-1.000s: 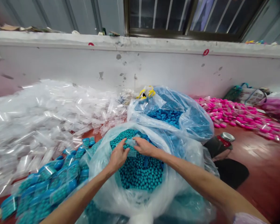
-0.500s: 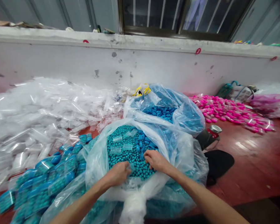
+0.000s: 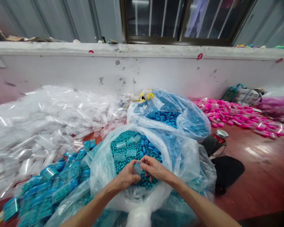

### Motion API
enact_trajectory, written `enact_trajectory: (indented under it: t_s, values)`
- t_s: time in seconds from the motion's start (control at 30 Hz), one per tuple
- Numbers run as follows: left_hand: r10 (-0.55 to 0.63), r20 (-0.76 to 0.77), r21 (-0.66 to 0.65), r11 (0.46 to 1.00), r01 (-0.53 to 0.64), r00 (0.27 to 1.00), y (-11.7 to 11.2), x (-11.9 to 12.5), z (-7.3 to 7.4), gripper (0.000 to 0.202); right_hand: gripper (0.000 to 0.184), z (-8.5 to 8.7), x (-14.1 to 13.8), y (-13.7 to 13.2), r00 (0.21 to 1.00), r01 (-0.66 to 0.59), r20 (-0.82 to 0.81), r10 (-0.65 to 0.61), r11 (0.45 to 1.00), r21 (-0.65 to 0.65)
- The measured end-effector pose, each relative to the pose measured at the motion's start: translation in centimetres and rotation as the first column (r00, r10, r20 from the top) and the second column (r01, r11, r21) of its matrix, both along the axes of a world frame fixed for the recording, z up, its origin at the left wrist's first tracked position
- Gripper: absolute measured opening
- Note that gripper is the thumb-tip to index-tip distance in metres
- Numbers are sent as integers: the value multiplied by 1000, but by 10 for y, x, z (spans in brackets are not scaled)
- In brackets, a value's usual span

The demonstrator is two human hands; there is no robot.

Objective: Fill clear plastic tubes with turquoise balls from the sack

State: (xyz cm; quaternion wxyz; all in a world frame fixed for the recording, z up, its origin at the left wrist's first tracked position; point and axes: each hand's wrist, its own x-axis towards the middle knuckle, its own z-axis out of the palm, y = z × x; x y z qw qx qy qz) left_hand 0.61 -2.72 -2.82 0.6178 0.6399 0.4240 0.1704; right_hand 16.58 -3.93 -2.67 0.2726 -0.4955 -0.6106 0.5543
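Observation:
Over an open plastic bag point(image 3: 98, 170) of teal beads point(image 3: 126, 137), my left hand point(image 3: 126, 176) holds a small clear plastic container point(image 3: 137, 169) between thumb and fingers. The fingers of my right hand point(image 3: 155, 167) are pinched at the container's right edge; whether they also hold a small piece is hidden. Several blue plastic pieces point(image 3: 149, 147) lie on the beads just behind my right hand. More flat clear containers point(image 3: 119, 156) rest on the beads behind my left hand.
Behind stands another bag point(image 3: 201, 124) holding blue pieces point(image 3: 164, 116). A heap of clear containers point(image 3: 42, 116) spreads left. Bead-filled containers with blue tops point(image 3: 44, 192) lie at front left. Pink pieces point(image 3: 236, 113), a silver-lidded jar point(image 3: 221, 135) and a black seat point(image 3: 228, 171) are right.
My hands have come together over the beads. The clear container is now raised between them, and my right hand has moved left from the blue pieces. The view has tilted slightly upward.

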Motion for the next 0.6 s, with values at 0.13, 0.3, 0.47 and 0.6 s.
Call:
enact_trajectory:
  t_s: [0.13, 0.3, 0.47, 0.6]
  values:
    - [-45, -79, 81, 995, 51, 996, 0, 3, 2, 76, 10, -6, -4, 2, 993, 35, -113, -39, 999, -37]
    - [9, -357, 291, 951, 102, 934, 4, -8, -5, 82, 10, -8, 9, 5, 919, 338, -187, -347, 938, -83]
    - [219, -547, 469, 880, 78, 808, 5, -10, -1, 74, 12, 1, 11, 15, 901, 388, -201, -384, 921, -20]
    - [373, -369, 702, 712, -7, 851, 20, 3, 19, 65, 23, 14, -10, 33, 956, 264, -156, -250, 961, 78]
